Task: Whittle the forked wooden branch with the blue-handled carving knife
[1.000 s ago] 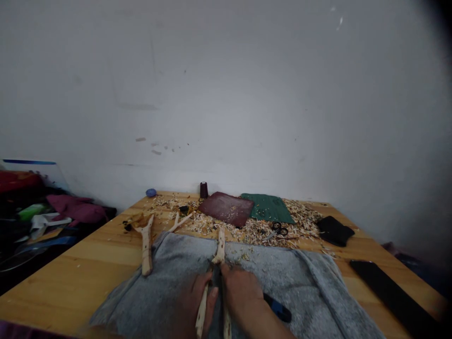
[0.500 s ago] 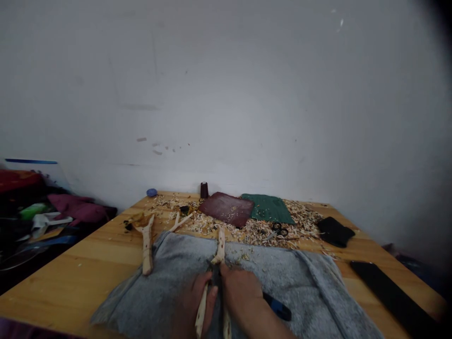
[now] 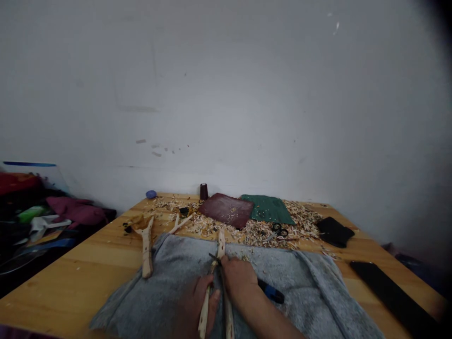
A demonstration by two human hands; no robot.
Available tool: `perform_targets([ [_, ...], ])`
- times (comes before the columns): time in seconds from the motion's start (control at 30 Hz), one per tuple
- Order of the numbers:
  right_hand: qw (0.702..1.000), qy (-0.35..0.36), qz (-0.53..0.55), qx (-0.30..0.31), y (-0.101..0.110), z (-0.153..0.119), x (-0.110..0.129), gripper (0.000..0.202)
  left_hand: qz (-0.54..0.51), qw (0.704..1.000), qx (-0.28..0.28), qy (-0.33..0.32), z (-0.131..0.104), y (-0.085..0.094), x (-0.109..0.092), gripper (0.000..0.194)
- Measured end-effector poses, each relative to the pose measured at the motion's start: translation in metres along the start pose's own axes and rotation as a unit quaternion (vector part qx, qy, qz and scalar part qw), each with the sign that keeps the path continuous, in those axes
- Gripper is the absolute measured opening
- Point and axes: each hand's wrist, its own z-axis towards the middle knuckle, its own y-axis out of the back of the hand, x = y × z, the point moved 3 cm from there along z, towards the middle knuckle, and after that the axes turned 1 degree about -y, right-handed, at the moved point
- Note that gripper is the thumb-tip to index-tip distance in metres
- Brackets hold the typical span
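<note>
A peeled forked branch (image 3: 221, 245) lies over a grey cloth (image 3: 282, 268), its stem pointing away from me and its two prongs toward me. My left hand (image 3: 199, 301) is closed around the left prong. My right hand (image 3: 242, 282) lies over the right prong near the fork, wrapped round a knife. The knife's black and blue handle (image 3: 271, 291) sticks out to the right of that hand. Its dark narrow blade (image 3: 214, 257) shows at the fork, against the wood; much of it is hidden by my fingers.
Another forked branch (image 3: 147, 254) lies left of the cloth, a thinner one (image 3: 181, 222) behind it. Wood shavings (image 3: 303, 219) surround maroon (image 3: 228, 209) and green (image 3: 270, 208) sheets and scissors (image 3: 277, 231). A thread spool (image 3: 204, 191) stands behind; a black slab (image 3: 391, 296) lies right.
My right hand and the knife have moved forward, away from me, along the wood toward the fork. My left hand keeps its hold on the left prong, nearly in place.
</note>
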Motion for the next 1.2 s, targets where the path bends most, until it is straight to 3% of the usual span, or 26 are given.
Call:
perform_targets([
  [0.13,1.0,0.021,0.0,0.005,0.001,-0.018,-0.006,0.039,-0.012,1.0,-0.012,-0.008,-0.001,-0.003,0.002,0.025],
  [0.37,0.999,0.029,0.0,0.028,0.005,-0.039,-0.005,0.044,-0.032,0.999,0.021,0.007,0.0,0.004,-0.003,0.021],
  [0.73,1.0,-0.008,-0.023,0.01,0.001,-0.026,0.009,0.042,-0.001,1.0,0.014,-0.013,0.0,0.002,0.0,0.023],
  [1.0,1.0,-0.02,-0.001,0.013,0.002,-0.003,0.001,0.034,-0.025,0.999,0.026,0.004,-0.001,0.003,-0.002,0.023],
  [1.2,0.999,0.018,0.025,0.018,0.009,-0.015,-0.005,0.037,-0.016,1.0,0.012,0.006,-0.001,-0.003,0.003,0.026],
])
